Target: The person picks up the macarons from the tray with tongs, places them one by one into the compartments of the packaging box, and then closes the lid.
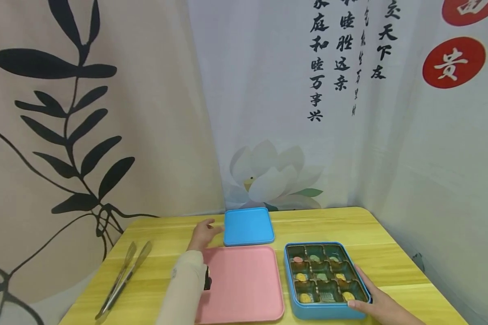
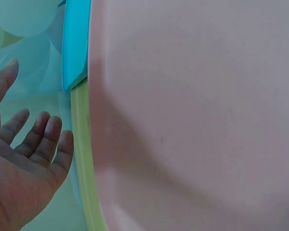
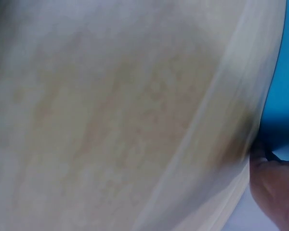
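A blue box (image 1: 327, 311) stands at the right, divided into several dark compartments, with small round pink, green and yellow pieces in them. The right hand (image 1: 381, 303) grips its front right corner, thumb over the rim. In the right wrist view that hand (image 3: 277, 185) touches the box's blue side (image 3: 284, 96). The left hand (image 1: 204, 234) hovers just left of a shallow blue lid (image 1: 249, 226), its fingers apart and holding nothing. In the left wrist view the fingers (image 2: 49, 139) are loosely bent, clear of the lid.
A pink tray (image 1: 244, 286) lies under and beside the left forearm, between lid and box. Metal tongs (image 1: 124, 282) rest at the left of the yellow wood-grain table (image 1: 162, 257). A printed curtain (image 1: 166, 113) hangs behind the table.
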The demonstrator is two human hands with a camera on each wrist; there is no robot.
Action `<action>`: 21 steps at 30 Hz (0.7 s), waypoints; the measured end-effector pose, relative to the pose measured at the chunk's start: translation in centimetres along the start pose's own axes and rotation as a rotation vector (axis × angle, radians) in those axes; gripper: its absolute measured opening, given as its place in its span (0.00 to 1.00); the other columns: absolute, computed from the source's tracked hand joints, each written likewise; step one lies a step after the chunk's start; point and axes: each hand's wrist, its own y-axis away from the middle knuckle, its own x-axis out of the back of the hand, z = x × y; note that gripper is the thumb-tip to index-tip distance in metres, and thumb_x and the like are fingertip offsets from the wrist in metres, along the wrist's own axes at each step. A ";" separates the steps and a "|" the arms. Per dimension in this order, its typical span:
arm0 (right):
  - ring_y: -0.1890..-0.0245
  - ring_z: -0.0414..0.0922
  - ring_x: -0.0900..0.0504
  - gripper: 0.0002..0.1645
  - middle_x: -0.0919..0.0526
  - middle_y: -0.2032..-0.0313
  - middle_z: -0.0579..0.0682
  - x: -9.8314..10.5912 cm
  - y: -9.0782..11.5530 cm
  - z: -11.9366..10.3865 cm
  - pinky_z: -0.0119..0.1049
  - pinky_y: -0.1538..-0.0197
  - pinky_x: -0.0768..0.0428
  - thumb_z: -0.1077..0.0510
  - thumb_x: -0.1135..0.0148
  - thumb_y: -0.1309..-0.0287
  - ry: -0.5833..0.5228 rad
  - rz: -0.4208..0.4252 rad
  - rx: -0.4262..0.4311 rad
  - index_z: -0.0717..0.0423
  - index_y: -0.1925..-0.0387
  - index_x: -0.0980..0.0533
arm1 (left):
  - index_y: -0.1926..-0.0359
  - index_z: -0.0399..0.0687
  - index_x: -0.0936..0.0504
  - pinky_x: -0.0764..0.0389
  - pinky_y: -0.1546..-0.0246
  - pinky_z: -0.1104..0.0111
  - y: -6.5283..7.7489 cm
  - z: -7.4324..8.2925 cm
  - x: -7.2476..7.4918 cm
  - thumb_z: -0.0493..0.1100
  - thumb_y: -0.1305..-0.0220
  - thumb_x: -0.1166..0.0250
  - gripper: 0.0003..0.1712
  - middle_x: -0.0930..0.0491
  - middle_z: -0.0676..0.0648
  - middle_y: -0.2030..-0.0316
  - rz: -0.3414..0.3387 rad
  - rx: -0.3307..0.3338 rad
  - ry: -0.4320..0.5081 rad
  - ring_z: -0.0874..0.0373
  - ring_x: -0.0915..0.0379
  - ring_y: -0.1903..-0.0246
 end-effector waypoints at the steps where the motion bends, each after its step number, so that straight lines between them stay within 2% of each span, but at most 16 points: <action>1: 0.37 0.83 0.49 0.57 0.67 0.29 0.78 0.0 0.0 0.0 0.71 0.51 0.31 0.43 0.44 0.30 -0.005 -0.002 0.000 0.57 0.23 0.71 | 0.33 0.34 0.31 0.26 0.48 0.46 -0.2 0.0 -0.2 0.47 0.35 0.32 0.35 0.27 0.31 0.43 -0.006 0.003 -0.001 0.38 0.29 0.46; 7: 0.37 0.83 0.47 0.58 0.66 0.29 0.78 -0.1 -0.1 0.2 0.69 0.51 0.31 0.43 0.43 0.30 -0.019 0.004 -0.012 0.57 0.23 0.71 | 0.33 0.32 0.31 0.27 0.46 0.45 -1.0 -0.5 -1.1 0.46 0.36 0.31 0.36 0.28 0.30 0.42 -0.030 0.008 0.001 0.36 0.30 0.45; 11: 0.39 0.82 0.42 0.59 0.64 0.29 0.78 -0.2 -0.1 0.2 0.69 0.52 0.30 0.42 0.41 0.32 0.009 0.025 -0.016 0.59 0.23 0.70 | 0.34 0.32 0.31 0.27 0.46 0.44 -1.4 -0.8 -1.6 0.45 0.37 0.31 0.36 0.28 0.29 0.42 -0.038 0.015 0.007 0.35 0.30 0.44; 14: 0.40 0.81 0.41 0.59 0.63 0.29 0.78 -0.2 -0.1 0.3 0.70 0.52 0.30 0.42 0.41 0.32 0.023 0.033 -0.008 0.59 0.23 0.69 | 0.33 0.33 0.31 0.27 0.46 0.44 -1.6 -1.0 -2.0 0.45 0.37 0.31 0.36 0.28 0.29 0.41 -0.051 0.040 0.026 0.34 0.29 0.44; 21: 0.38 0.82 0.46 0.57 0.66 0.29 0.77 -0.2 -0.1 0.2 0.69 0.51 0.30 0.44 0.43 0.30 -0.024 0.015 0.001 0.58 0.23 0.71 | 0.32 0.33 0.33 0.27 0.45 0.44 -2.3 -1.4 -2.5 0.45 0.37 0.30 0.38 0.31 0.29 0.37 -0.091 0.114 0.059 0.32 0.28 0.45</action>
